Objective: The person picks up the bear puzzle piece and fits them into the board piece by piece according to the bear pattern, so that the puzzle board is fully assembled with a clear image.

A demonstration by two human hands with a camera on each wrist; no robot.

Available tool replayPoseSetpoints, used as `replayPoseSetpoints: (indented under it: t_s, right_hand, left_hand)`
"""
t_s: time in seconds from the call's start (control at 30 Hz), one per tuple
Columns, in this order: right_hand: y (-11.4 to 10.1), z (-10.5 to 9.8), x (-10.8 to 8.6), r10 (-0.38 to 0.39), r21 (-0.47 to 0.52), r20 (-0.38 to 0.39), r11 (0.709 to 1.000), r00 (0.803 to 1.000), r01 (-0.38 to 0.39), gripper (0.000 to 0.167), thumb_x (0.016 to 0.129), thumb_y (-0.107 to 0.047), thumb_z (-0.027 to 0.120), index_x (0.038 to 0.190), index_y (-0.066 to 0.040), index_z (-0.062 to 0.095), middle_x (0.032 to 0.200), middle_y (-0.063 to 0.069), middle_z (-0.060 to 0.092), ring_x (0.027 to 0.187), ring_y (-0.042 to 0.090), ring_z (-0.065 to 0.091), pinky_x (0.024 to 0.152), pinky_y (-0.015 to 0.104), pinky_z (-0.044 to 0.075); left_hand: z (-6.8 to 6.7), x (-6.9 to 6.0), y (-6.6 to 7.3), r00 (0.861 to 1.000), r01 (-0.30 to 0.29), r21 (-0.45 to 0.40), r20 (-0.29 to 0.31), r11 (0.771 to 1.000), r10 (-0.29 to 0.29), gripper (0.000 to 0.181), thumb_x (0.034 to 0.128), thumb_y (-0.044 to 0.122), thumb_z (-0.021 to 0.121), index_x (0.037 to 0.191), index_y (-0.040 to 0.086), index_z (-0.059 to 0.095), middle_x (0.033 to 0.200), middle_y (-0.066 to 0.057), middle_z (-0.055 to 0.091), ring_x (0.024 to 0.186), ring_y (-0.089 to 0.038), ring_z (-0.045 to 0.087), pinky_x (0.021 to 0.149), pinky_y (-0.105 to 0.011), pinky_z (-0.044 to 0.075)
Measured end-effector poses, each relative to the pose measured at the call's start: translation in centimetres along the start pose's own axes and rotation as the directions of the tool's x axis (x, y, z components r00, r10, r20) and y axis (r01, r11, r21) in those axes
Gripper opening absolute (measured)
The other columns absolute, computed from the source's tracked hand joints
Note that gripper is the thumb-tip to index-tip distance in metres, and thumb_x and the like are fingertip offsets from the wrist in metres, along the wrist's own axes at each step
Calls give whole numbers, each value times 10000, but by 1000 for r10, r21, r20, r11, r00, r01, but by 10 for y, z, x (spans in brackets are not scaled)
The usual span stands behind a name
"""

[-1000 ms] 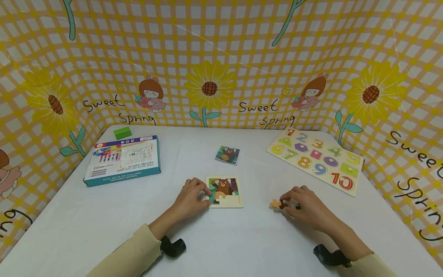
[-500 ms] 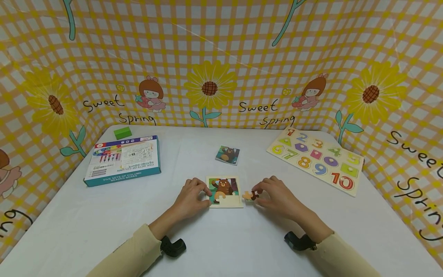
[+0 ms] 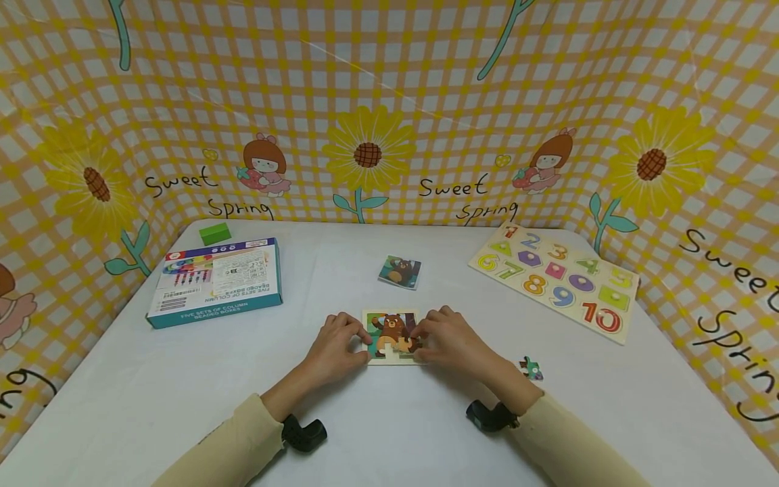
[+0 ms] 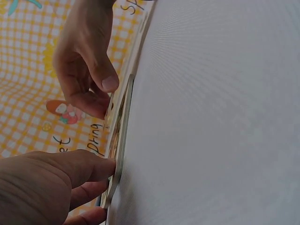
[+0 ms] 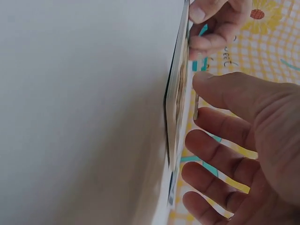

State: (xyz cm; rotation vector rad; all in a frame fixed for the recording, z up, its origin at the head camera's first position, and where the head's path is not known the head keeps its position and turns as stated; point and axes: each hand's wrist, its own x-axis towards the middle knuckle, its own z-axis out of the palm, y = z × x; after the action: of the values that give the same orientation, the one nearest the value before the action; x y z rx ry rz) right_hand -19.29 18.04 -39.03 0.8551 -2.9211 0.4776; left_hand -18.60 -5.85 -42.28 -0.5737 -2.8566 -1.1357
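Note:
A small wooden bear jigsaw board [image 3: 389, 362] lies flat on the white table in the head view, with a gap in the lower part of its picture. My left hand [image 3: 337, 343] holds the board's left edge between thumb and fingers. Over the lower right of the board, my right hand [image 3: 455, 343] pinches a tan and brown puzzle piece [image 3: 403, 345]. Seen edge-on in the right wrist view, that puzzle piece [image 5: 196, 108] sits between thumb and index finger, slightly above the board. A loose green puzzle piece [image 3: 532, 368] lies beside the right forearm.
Behind the board lies a square bear picture [image 3: 399, 272]. A teal box [image 3: 216, 284] and a green block [image 3: 215, 234] are at the back left. A wooden number board [image 3: 556, 284] rests at the back right. Patterned cloth [image 3: 365, 81] rises behind the table.
My right hand has moved left from the table's right side to the bear board, carrying the tan and brown puzzle piece. The green piece stayed behind. My left hand has kept its place.

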Motion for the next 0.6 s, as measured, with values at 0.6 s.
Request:
replayPoseSetpoints:
  t_s: [0.6]
  right_hand:
    - [-15,7,11,-14,-56,38,998,999,16,233,737,-266,783,937,-166,720,936,-11,634,887,163,479,768,331,385]
  left_hand:
    - [1,1,-1,1000,6,11,-7,1000,-6,113,741,161,709,848,169,673,1069,-37,539,1008,-221,420,841,-366,351]
